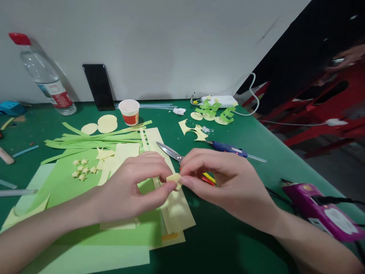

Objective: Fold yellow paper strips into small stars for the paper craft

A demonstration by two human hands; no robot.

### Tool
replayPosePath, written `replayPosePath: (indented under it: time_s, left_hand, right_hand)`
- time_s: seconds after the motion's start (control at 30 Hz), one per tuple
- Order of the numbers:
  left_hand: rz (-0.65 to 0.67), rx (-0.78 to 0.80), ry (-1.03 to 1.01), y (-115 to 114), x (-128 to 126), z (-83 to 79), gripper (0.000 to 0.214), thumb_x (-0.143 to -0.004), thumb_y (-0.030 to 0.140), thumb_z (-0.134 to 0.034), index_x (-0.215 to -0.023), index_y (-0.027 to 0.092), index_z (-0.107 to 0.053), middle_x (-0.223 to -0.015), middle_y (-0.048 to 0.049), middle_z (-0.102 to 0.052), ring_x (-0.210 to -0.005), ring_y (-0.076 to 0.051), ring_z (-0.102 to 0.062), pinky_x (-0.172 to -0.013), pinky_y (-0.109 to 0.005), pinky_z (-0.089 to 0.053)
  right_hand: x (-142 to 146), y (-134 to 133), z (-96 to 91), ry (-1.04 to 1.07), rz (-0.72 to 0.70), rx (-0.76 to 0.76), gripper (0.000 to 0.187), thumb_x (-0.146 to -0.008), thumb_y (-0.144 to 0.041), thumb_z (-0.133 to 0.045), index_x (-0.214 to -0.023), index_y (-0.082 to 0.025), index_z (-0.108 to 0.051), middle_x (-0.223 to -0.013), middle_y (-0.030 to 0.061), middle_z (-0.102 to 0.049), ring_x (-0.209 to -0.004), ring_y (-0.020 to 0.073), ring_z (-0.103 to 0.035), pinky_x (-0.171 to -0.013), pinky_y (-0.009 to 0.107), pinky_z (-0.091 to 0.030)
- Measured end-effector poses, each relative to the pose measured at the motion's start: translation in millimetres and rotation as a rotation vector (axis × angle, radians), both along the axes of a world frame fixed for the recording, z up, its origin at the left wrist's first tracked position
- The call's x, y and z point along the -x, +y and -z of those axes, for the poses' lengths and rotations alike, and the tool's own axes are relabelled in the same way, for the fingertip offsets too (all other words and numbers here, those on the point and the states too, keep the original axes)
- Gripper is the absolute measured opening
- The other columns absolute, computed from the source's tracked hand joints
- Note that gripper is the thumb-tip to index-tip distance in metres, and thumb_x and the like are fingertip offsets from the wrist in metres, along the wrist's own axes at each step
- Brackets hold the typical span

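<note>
Paper piece, pale yellow, folded, was pinched thumb-to-finger by left hand and right hand above the table; paper cup stood near table's back edge.

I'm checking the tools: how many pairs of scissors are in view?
1: the scissors on the green table, handles partly hidden behind the right hand. Others could be under the papers.

Phone between bottle and cup; folded piece before scissors, apparently above paper.
</note>
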State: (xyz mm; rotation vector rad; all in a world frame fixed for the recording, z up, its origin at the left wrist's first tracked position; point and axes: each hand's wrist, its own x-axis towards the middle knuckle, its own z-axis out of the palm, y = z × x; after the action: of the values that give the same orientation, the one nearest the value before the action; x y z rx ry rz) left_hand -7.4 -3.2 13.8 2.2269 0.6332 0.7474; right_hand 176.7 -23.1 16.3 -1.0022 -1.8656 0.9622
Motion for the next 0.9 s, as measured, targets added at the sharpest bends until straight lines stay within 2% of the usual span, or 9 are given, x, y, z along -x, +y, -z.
replayPosePath:
  time_s: [0.1, 0.23, 0.43, 0.6, 0.77, 0.9]
  left_hand:
    - [0.016, -0.003, 0.060, -1.6, 0.0, -3.0, 0.025, -0.090, 0.016, -0.041, -0.073, 0.012, -0.057, -0.068, -0.0032, -0.059, -0.069, -0.013, -0.051, -0.072, -0.027, -0.041]
    - [0.059, -0.064, 0.196, -3.6, -1.6, -3.7, 0.030, -0.091, 0.014, -0.032, -0.069, 0.012, -0.053, -0.065, -0.0021, -0.052, -0.063, -0.012, -0.046, -0.069, -0.027, -0.039]
    - [0.012, -0.176, 0.285, -5.9, -4.2, -0.1, 0.027, -0.092, 0.021, -0.037, -0.071, 0.014, -0.053, -0.064, 0.0007, -0.047, -0.062, -0.012, -0.041, -0.068, -0.027, -0.036]
    - [-0.031, 0.011, 0.230, -5.6, -1.5, -4.7, 0.026, -0.094, 0.021, -0.034, -0.074, 0.015, -0.049, -0.070, 0.0011, -0.049, -0.068, -0.011, -0.045, -0.069, -0.022, -0.038]
    - [-0.019, 0.158, 0.161, -7.0, 2.2, -7.1, 0.028, -0.095, 0.023, -0.030, -0.078, 0.017, -0.051, -0.078, 0.0006, -0.051, -0.074, -0.011, -0.050, -0.071, -0.020, -0.041]
    - [0.015, 0.229, 0.117, -8.3, 2.8, -7.7, 0.027, -0.094, 0.022, -0.030, -0.080, 0.018, -0.053, -0.081, -0.0001, -0.052, -0.079, -0.012, -0.052, -0.076, -0.023, -0.042]
  right_hand:
    - [1.5, 1.3, 0.2, -0.009, 0.007, -0.030, 0.013, -0.076, -0.009, -0.058, -0.066, -0.017, -0.059, -0.064, -0.0004, -0.059, -0.058, 0.0079, -0.051, -0.048, 0.018, -0.039]
    - [2.0, 3.0, -1.2, -0.048, 0.014, 0.013, 0.012, -0.076, -0.012, -0.060, -0.065, -0.017, -0.061, -0.063, 0.0006, -0.060, -0.057, 0.0086, -0.052, -0.047, 0.019, -0.040]
    - [-2.7, 1.6, -4.6, -0.177, -0.008, 0.029, 0.013, -0.075, -0.013, -0.061, -0.063, -0.018, -0.061, -0.062, 0.0002, -0.059, -0.055, 0.0086, -0.050, -0.047, 0.019, -0.039]
    - [-4.6, 4.7, -7.2, -0.128, -0.021, -0.040, 0.021, -0.084, -0.016, -0.052, -0.065, -0.017, -0.062, -0.070, 0.0025, -0.064, -0.064, 0.0109, -0.057, -0.058, 0.022, -0.044]
    - [-3.8, 4.5, -6.0, -0.040, 0.003, -0.012, 0.014, -0.080, -0.011, -0.055, -0.071, -0.017, -0.063, -0.072, 0.0028, -0.064, -0.066, 0.0124, -0.057, -0.048, 0.022, -0.041]
    - [-4.5, 0.6, -5.8, 0.007, -0.009, 0.032, 0.010, -0.077, -0.012, -0.058, -0.071, -0.017, -0.063, -0.071, 0.0024, -0.062, -0.064, 0.0117, -0.055, -0.047, 0.022, -0.040]
